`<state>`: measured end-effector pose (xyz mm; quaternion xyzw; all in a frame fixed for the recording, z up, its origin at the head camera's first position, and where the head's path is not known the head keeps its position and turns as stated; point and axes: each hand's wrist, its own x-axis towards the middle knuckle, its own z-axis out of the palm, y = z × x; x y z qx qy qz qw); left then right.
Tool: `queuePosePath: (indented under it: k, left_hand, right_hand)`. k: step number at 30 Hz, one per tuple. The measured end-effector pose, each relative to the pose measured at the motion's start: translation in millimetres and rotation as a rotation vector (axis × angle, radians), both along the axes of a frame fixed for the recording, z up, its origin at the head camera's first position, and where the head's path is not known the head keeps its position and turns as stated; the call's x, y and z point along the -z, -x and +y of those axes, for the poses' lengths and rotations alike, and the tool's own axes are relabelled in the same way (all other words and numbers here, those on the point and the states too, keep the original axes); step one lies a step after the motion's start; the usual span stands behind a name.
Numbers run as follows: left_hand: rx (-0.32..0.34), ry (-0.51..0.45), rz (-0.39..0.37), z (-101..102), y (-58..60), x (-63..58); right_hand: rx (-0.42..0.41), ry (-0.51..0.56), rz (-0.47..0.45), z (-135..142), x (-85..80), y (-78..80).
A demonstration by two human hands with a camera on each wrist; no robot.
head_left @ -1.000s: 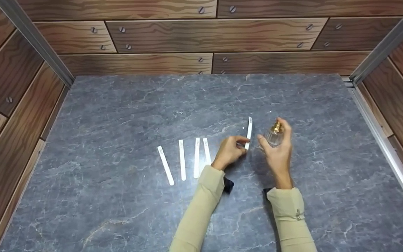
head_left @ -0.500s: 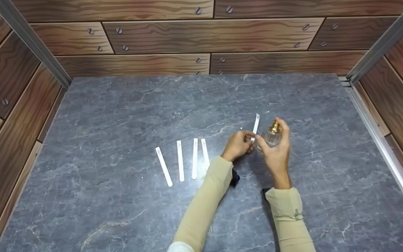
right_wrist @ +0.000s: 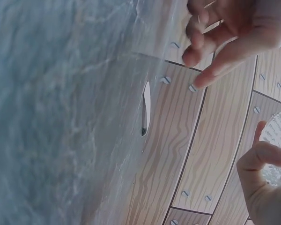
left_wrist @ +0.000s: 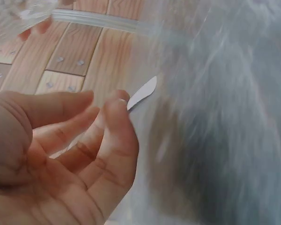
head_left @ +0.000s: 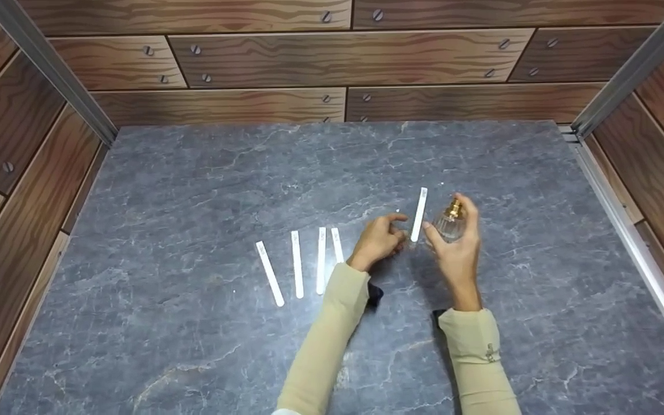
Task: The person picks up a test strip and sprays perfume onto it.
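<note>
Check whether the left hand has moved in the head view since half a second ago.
Yes. Against the four white strips lying on the table, the left hand has moved left, closer to them and away from the fifth strip.

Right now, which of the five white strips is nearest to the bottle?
The rightmost white strip, between the left hand and the glass bottle; the other four strips are farther left.
</note>
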<state>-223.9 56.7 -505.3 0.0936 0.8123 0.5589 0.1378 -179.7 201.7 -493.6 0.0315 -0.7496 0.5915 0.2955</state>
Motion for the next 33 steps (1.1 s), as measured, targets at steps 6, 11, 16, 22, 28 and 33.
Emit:
queuePosePath:
  k: [6, 11, 16, 22, 28, 33]
  left_hand:
    - [0.06, 0.088, 0.081, -24, -7.9, -7.7]
    - [0.041, 0.131, 0.136, -37, -14.5, -16.0]
    - [0.023, 0.109, 0.173, -48, -22.6, -21.6]
    - [-0.004, 0.091, 0.189, -62, -33.6, -23.3]
    - [-0.021, 0.09, 0.199, -73, -45.5, -20.1]
    - [-0.067, 0.077, 0.234, -86, -51.0, -16.2]
  right_hand:
    - [-0.011, -0.009, -0.025, -1, 1.4, 0.4]
    - [-0.01, -0.007, -0.032, -2, 2.5, 0.7]
    - [-0.007, 0.007, -0.021, -3, 3.2, 0.7]
    - [-0.006, 0.004, -0.016, -4, 4.0, 1.2]
    - [0.021, -0.024, -0.026, -2, 4.2, 0.3]
    - [0.019, -0.02, -0.03, -4, 4.3, 0.3]
